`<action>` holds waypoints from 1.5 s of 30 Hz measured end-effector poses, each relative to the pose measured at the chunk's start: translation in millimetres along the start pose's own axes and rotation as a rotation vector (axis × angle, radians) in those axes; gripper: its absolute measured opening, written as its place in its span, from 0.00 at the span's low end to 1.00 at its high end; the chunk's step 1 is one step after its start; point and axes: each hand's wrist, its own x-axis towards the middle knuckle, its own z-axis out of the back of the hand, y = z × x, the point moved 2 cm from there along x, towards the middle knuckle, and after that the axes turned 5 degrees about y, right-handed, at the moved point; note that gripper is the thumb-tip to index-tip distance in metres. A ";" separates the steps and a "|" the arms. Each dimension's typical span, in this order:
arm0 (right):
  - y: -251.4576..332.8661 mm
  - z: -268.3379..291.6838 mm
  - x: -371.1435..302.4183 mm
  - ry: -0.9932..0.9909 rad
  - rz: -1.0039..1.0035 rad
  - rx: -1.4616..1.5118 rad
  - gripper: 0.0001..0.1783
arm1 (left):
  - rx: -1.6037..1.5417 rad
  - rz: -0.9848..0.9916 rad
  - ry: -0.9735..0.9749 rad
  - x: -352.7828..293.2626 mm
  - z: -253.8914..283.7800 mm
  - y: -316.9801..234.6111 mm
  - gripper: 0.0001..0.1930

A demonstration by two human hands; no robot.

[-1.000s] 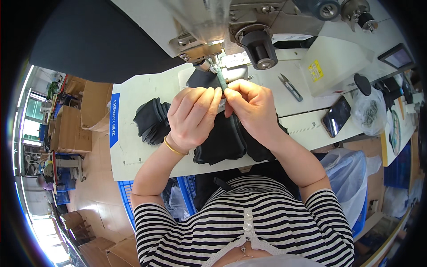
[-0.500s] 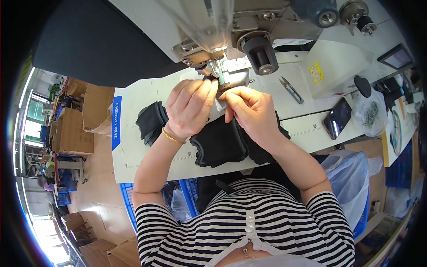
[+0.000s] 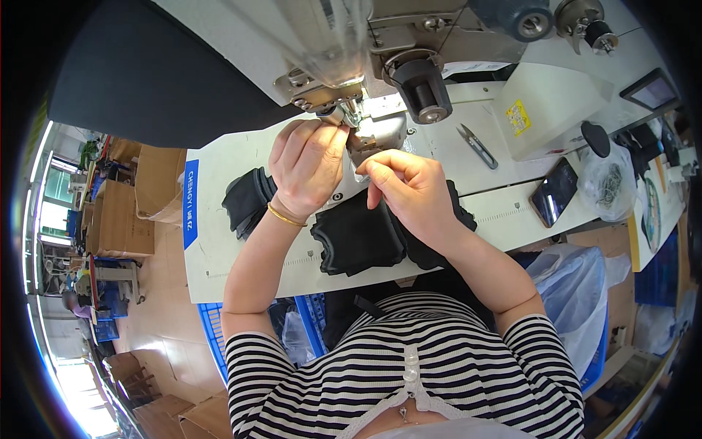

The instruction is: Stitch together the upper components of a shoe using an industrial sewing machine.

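Observation:
At the lit needle area of a sewing machine [image 3: 329,99], my left hand [image 3: 308,164] is closed, its fingertips pressed together just below the presser foot. What they pinch, if anything, is hidden behind the fingers. To its right, my right hand [image 3: 409,189] is also closed, with thumb and forefinger together beside the metal arm [image 3: 376,139] under the needle. A small pale edge shows at those fingertips, too little to name. Below my hands lie stacks of black fabric pieces [image 3: 358,238]; another black stack [image 3: 248,203] sits left of my left wrist.
On the white machine table [image 3: 292,267], thread snips [image 3: 479,148] and a phone [image 3: 553,192] lie to the right, next to a clear bag [image 3: 608,186]. A dark panel [image 3: 168,80] covers the upper left. Blue baskets [image 3: 212,333] stand below the table edge; cardboard boxes [image 3: 124,216] are at left.
My right fingertips have drawn slightly away from the needle area and my left hand, so the gap between the hands is wider. My left hand stays close to the presser foot.

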 end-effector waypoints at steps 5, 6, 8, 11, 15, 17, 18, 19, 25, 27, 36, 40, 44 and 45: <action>-2.5 -1.4 -1.2 0.009 0.005 -0.024 0.12 | 0.008 0.027 0.008 0.8 0.4 -2.6 0.13; -2.0 -1.7 -1.5 0.011 0.006 -0.023 0.12 | 0.010 0.028 0.009 0.2 0.4 -2.2 0.13; -1.3 -2.3 -2.1 0.037 -0.011 -0.035 0.11 | 0.005 0.024 0.001 -1.2 0.3 -1.3 0.14; -5.1 -2.2 -2.7 0.013 -0.013 -0.038 0.12 | -0.019 0.051 0.008 3.2 1.3 -3.0 0.13; -6.3 -3.4 -6.0 0.028 -0.013 -0.070 0.12 | -0.019 0.055 0.015 1.8 1.2 -1.3 0.13; -8.4 -3.2 -8.1 0.042 -0.046 -0.065 0.12 | 0.017 0.023 0.010 0.0 -0.1 0.4 0.13; -9.8 -2.6 -9.6 0.041 -0.046 -0.065 0.12 | 0.016 0.023 0.010 -0.6 -0.6 0.6 0.13; -11.4 -1.8 -11.3 0.051 -0.049 -0.070 0.11 | 0.013 0.019 0.005 -1.0 -0.9 0.7 0.12; -19.8 8.4 -22.0 0.031 -0.012 -0.100 0.09 | -0.034 0.097 -0.046 -10.4 -5.4 -3.0 0.17; -25.5 21.2 -28.4 -0.123 0.202 -0.271 0.08 | -0.050 0.193 -0.062 -14.5 -8.7 -10.4 0.19; -60.1 65.1 -60.7 -0.212 0.067 -0.954 0.34 | -0.114 0.524 0.225 -34.3 -3.3 19.6 0.23; -53.4 60.5 -61.1 -0.181 0.077 -0.961 0.31 | 0.197 0.491 0.367 -89.3 53.0 60.2 0.26; -52.5 57.7 -61.9 -0.244 0.196 -1.050 0.28 | 0.188 0.569 0.685 -162.9 96.8 67.3 0.26; -51.1 56.4 -63.0 -0.236 0.200 -1.048 0.28 | 0.112 0.586 0.709 -163.4 104.9 61.1 0.27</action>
